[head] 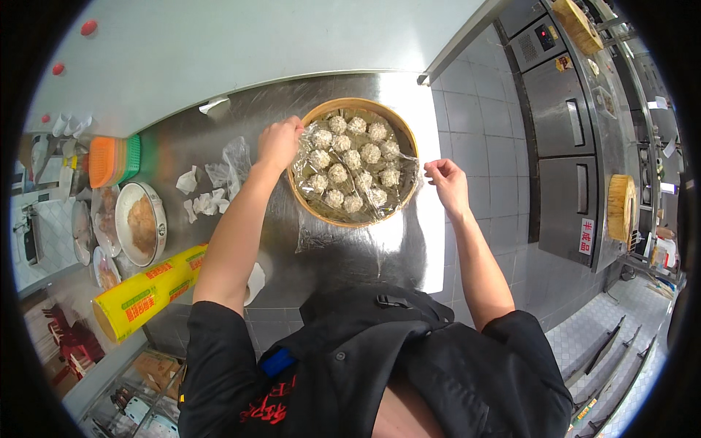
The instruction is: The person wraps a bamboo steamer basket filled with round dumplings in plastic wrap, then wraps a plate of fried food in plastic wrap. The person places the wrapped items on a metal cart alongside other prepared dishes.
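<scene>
Before me a round bamboo steamer [406, 131] holds several rice-coated balls [353, 159]. Clear plastic film [356, 189] lies wrinkled over them, and its loose part hangs past the near rim onto the steel surface. At the steamer's upper left rim, my left hand [278, 143] pinches the edge of the film. My right hand [450, 185] is just off the right rim, thumb and fingertips together on the film's stretched right edge.
Left of the steamer on the steel table [263, 219] are crumpled plastic [236, 161] and white paper scraps [205, 202]. Further left come a bowl of minced food [156, 224], a yellow film roll box [148, 293] and stacked baskets [109, 161]. A pale panel [263, 38] borders the far side.
</scene>
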Action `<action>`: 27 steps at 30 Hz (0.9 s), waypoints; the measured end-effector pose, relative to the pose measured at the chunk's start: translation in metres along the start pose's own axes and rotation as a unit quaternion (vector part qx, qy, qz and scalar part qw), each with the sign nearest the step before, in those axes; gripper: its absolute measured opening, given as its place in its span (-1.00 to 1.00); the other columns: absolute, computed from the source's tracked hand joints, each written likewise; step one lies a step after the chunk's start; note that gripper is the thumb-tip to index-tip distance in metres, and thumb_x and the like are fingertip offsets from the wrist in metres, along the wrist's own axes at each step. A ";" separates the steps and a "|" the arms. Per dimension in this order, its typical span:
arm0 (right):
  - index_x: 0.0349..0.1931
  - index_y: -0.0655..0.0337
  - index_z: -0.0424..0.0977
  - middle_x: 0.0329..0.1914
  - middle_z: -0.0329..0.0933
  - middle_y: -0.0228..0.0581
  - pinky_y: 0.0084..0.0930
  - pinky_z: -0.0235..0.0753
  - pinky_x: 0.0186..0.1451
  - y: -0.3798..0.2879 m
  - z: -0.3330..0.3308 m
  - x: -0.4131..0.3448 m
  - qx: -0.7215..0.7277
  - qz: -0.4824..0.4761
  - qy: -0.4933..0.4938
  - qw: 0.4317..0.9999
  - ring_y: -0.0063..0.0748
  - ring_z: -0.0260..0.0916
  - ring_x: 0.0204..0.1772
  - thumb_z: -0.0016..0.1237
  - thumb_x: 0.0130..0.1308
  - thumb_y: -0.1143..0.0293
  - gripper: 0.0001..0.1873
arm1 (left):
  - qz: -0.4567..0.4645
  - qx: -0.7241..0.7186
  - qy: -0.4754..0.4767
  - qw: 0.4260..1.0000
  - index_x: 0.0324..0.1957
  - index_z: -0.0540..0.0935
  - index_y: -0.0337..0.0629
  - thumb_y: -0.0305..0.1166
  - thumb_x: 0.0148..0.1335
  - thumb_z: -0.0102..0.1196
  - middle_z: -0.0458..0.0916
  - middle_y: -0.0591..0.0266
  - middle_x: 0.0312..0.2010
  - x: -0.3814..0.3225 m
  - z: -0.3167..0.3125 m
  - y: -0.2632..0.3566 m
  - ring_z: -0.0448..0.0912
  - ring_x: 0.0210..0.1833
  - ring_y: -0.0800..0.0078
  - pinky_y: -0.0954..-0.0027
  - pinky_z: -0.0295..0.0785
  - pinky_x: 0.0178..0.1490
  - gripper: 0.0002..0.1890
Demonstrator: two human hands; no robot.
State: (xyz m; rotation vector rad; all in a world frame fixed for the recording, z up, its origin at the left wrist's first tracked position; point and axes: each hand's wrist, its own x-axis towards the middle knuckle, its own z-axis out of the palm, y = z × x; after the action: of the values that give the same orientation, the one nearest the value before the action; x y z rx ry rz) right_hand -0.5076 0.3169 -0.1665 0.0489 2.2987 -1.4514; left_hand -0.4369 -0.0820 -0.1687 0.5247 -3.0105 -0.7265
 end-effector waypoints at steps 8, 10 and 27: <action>-0.09 0.24 0.41 -0.20 0.64 -0.20 -0.43 0.66 0.04 -0.003 0.017 0.028 0.226 -0.038 0.065 0.971 -0.45 0.60 -0.15 -0.02 0.59 0.32 -0.83 | -0.033 -0.166 0.128 0.977 -0.06 0.69 -0.06 -0.37 0.38 0.18 0.78 0.07 -0.20 -0.012 -0.007 0.002 0.73 -0.16 -0.05 0.09 0.61 -0.05 -0.85; -0.09 0.23 0.43 -0.22 0.65 -0.21 -0.43 0.65 0.01 -0.005 0.021 0.037 0.233 -0.034 0.066 0.970 -0.44 0.61 -0.15 0.00 0.58 0.30 -0.82 | -0.039 -0.191 0.132 0.972 -0.07 0.69 -0.07 -0.38 0.36 0.18 0.76 0.10 -0.15 -0.013 -0.005 0.006 0.72 -0.12 -0.01 0.11 0.61 -0.02 -0.85; -0.05 0.27 0.43 -0.23 0.61 -0.24 -0.45 0.65 -0.01 0.002 0.024 0.046 0.266 -0.023 0.070 0.961 -0.47 0.57 -0.16 0.03 0.58 0.28 -0.78 | 0.129 0.106 0.040 0.985 -0.06 0.70 -0.20 -0.32 0.45 0.06 0.50 0.14 0.35 0.008 0.013 0.013 0.40 0.41 0.11 0.09 0.37 0.42 -0.78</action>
State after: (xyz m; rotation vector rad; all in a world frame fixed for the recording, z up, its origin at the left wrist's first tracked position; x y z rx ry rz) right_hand -0.5411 0.2882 -0.1933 0.2629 1.9524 -2.1093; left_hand -0.4497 -0.0683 -0.1752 0.1520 -3.0138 -0.3640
